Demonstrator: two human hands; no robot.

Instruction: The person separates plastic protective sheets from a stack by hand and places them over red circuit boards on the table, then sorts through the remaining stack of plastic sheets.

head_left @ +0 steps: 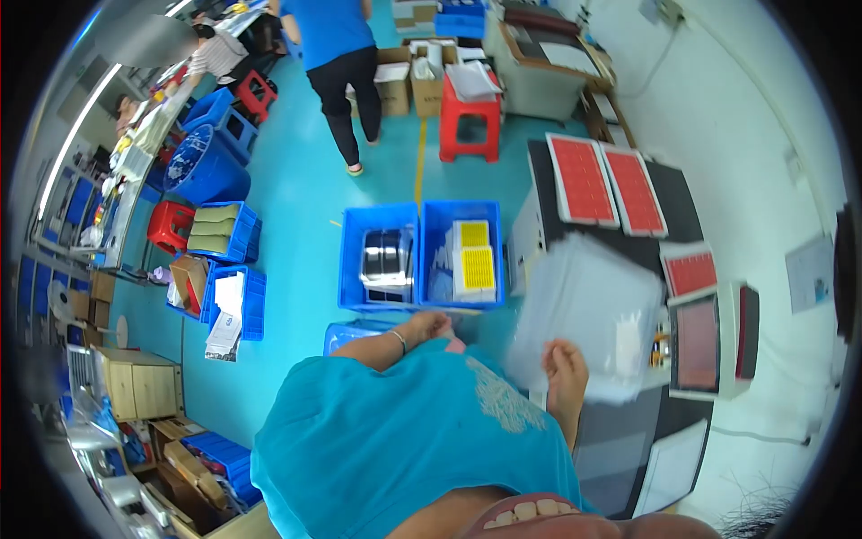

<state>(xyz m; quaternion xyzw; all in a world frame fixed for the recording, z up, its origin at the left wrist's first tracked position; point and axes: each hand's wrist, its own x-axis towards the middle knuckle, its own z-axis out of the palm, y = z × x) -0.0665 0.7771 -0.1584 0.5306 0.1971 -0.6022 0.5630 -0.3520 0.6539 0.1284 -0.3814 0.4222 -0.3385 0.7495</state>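
Note:
My right hand point(566, 366) is closed on the near edge of a stack of clear plastic sheets point(584, 310), which is slightly blurred and tilted over the workbench's left side. Close to my body, my left hand point(429, 325) has its fingers curled together; something pinkish shows beside it, and what it holds, if anything, cannot be made out. Just beyond that hand stand two blue crates side by side. The left crate point(350, 260) contains dark, shiny sheets in clear plastic. In the right crate point(493, 235) lie yellow printed sheets point(478, 268) and white material.
Red printed sheets point(582, 180) lie on the dark workbench point(675, 193) at right, near a machine with a framed window point(697, 346). Ahead are a red stool point(469, 121) and a walking person point(337, 72). More blue crates point(254, 301) line the left.

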